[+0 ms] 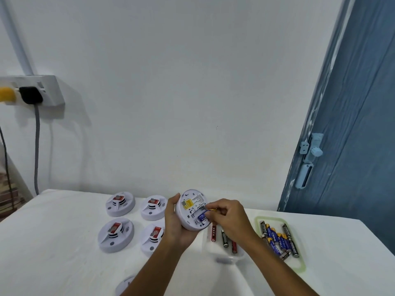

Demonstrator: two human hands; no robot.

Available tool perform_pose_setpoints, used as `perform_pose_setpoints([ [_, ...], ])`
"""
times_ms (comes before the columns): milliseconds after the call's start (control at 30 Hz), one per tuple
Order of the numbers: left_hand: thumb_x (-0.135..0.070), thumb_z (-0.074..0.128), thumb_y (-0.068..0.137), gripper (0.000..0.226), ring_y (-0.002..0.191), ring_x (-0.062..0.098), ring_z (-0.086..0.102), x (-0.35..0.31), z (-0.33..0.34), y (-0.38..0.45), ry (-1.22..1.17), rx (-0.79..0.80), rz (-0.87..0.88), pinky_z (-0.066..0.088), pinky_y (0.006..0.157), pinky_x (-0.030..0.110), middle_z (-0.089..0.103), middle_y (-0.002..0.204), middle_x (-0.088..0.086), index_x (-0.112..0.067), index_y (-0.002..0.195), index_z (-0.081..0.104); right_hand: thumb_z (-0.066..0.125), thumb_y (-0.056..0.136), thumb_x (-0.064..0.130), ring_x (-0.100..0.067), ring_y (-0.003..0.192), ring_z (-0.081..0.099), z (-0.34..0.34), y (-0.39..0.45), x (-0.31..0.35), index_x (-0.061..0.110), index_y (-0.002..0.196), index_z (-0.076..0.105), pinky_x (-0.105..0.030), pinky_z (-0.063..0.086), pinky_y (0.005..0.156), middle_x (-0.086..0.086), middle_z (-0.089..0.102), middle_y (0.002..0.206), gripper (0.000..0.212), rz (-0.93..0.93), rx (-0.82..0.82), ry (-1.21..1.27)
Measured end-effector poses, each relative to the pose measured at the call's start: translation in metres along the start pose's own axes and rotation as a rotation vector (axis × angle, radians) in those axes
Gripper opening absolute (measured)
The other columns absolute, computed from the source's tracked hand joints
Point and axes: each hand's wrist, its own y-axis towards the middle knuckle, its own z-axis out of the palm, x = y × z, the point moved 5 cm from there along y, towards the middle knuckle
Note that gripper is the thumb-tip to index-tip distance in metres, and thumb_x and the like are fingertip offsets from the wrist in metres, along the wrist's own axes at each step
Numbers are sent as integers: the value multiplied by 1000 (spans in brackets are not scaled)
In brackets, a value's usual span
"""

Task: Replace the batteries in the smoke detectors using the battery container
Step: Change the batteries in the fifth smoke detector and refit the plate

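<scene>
Clearly the risk sits at centre frame, but going left to right: four round white plastic smoke detectors [132, 221], domed and smooth with red-and-white tops, lie on the white cloth-covered table [53, 242] at lower left, untouched. Right of them the left hand [174, 223] cups a fifth detector [191, 210] tilted on edge, back side up with its yellow label showing; gripped only by the rim, it could slip or twist if pushed hard. The right hand [228, 216] pinches something small at the compartment, where a blue battery [202, 216] sits; whether it holds the battery or a thin tool I cannot tell. A skewed push could bend a contact or seat the cell backwards. Below lies a clear tray [222, 255] with three slim batteries, then at lower right the green-rimmed battery container [299, 268] holding glossy blue and black cylinders that would roll if knocked.
</scene>
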Motion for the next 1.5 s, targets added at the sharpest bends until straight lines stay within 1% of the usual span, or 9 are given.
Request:
perform_pose_setpoints([
  [133,-43,52,78,46,93,34,56,0,1,-2,-2,-1,0,38,94,46,67,95,20,-5,93,73,78,75,6,-16,64,64,-3,-1,2,20,85,67,-29,56,63,-7,68,71,20,-15,-26,-44],
  [333,-44,53,75,46,87,31,57,2,5,-3,-8,5,-1,43,82,42,66,92,18,-5,82,77,79,76,10,2,72,61,2,-5,8,12,100,73,-12,49,64,-1,64,91,25,-106,-84,-136],
  [467,-45,56,72,48,89,32,57,4,4,-2,-10,-27,7,44,82,42,66,95,19,-6,96,72,75,80,18,-4,85,63,3,-18,5,17,111,71,-19,54,68,2,68,98,31,-189,-164,-249],
  [633,-46,55,75,46,92,32,58,6,3,-1,-39,-44,26,45,88,42,69,92,18,-8,85,77,50,84,12,-13,99,63,16,-40,12,19,127,62,-20,54,82,-3,65,107,45,-448,-217,-495],
  [800,-50,54,77,50,96,33,57,8,4,-2,-17,-61,13,46,87,43,67,98,19,-10,105,66,54,67,1,-22,88,63,21,-53,18,16,126,60,-28,56,68,-8,66,110,61,-583,-269,-683],
  [1033,-46,59,66,56,93,33,57,12,-6,3,14,-54,-22,42,93,39,64,97,20,-3,100,67,36,74,9,-31,107,63,31,-58,8,13,134,47,-34,55,76,-15,69,111,61,-706,-21,-972],
  [1133,-44,59,67,51,93,33,57,13,-14,4,-26,-37,-17,38,102,45,65,95,20,-6,102,66,37,83,6,-16,95,63,9,-43,6,24,142,43,-26,52,82,-1,66,120,62,-435,91,-679],
  [1233,-44,59,67,53,104,36,55,10,-19,5,-59,-16,-9,33,105,54,64,106,18,-12,109,64,43,91,-1,-11,84,67,-17,-21,-5,16,130,57,-22,54,79,2,68,101,45,-130,98,-358],
  [1500,-45,56,74,49,106,37,54,12,-22,7,-58,-33,-5,33,107,56,62,111,19,-13,110,62,41,86,-6,-20,97,61,-36,15,-41,11,117,64,-25,50,83,-8,62,103,42,82,79,-559],
])
